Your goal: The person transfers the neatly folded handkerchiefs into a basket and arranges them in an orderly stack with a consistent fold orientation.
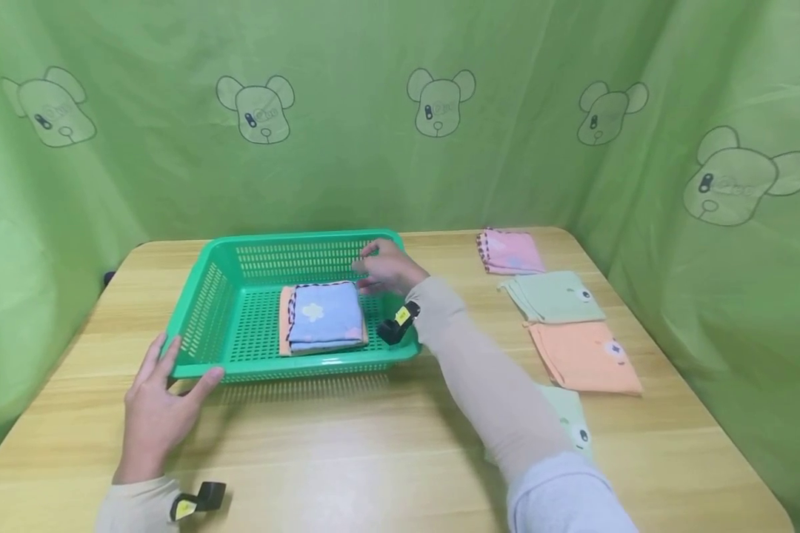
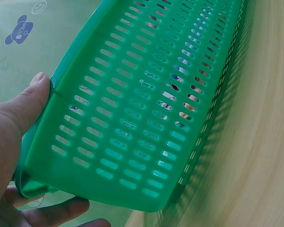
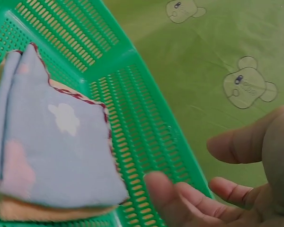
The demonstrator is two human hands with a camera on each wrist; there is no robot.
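Observation:
A green plastic basket (image 1: pixel 193 311) with slotted sides stands on the table. On its floor lies a folded blue towel (image 1: pixel 327 314) with a white flower and a dark checked edge, on top of a folded orange towel (image 1: pixel 284 326). My left hand (image 1: pixel 160 411) grips the basket's near left corner; the left wrist view shows the thumb on the rim and fingers round the other side of the corner. Over the basket's right end, just beside the blue towel, hovers my right hand (image 1: pixel 390 268). Its fingers are loosely bent and hold nothing in the right wrist view.
Along the table's right side lie a folded pink towel (image 1: pixel 512 252), a light green towel (image 1: pixel 560 296), an orange towel (image 1: pixel 583 357) and another light green towel (image 1: pixel 570 414), partly hidden by my right forearm. A green curtain (image 1: pixel 347 178) with bear heads hangs behind the table.

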